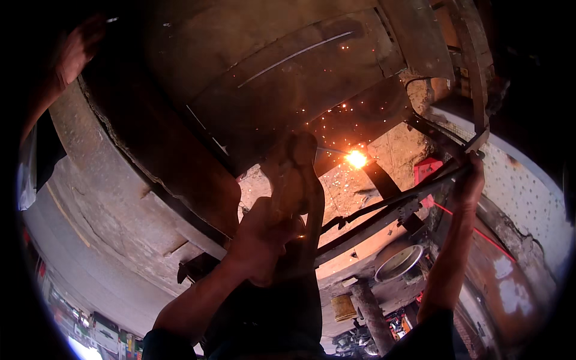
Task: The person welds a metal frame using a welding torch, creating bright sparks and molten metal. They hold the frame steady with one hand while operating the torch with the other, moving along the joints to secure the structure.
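Observation:
Low in the centre, my left hand [262, 237] has its fingers closed at a bulky, curved brown object [294, 171], too dark to name. From near its upper end a thin welding rod [332, 150] runs to a bright arc [356, 159], which throws sparks. The arc burns close to a dark metal strip [383, 180] and the lower edge of a large brown sheet-metal panel [312, 72]. At the right, my right hand [471, 177] is closed around the end of a dark metal frame [396, 204], whose bars slant down to the left. Its fingertips are partly hidden.
Another person's hand [80, 51] appears at the upper left. A thick curved metal edge [132, 156] borders the left. Near the frame are a red object [427, 170], a round basin [399, 264] and a yellow bucket [344, 308]. A pale dotted panel [528, 186] stands at right.

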`<state>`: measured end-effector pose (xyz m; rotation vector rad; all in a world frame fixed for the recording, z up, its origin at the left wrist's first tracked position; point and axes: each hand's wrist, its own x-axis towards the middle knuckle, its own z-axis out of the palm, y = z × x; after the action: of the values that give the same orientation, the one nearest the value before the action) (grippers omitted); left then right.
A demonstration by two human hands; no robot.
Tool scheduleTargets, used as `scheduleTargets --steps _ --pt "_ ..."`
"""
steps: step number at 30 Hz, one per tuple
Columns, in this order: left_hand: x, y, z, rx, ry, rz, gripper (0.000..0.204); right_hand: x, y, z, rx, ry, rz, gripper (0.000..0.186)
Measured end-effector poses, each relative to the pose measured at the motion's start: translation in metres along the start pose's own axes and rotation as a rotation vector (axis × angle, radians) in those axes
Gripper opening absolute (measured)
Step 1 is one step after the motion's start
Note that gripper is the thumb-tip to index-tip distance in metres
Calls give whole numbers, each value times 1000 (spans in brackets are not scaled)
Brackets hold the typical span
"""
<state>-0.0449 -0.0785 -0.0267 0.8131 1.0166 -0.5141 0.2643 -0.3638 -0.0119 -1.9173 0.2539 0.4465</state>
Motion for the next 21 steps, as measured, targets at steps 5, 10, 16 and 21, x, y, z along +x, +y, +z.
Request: scheduleTargets --steps 5,10,16,21 --pt "-7 -2 -14 -116 40 80 30 1 0 -7 -91 -63 11 44" --pt "-7 -6 -30 -262 18 136 35 0 8 -1 -41 137 -37 33" --pt "-20 -8 -56 -314 -74 179 38 6 12 3 92 165 -4 28" --pt "-32 7 -62 -569 -53 276 27 14 20 -1 189 242 -59 28"
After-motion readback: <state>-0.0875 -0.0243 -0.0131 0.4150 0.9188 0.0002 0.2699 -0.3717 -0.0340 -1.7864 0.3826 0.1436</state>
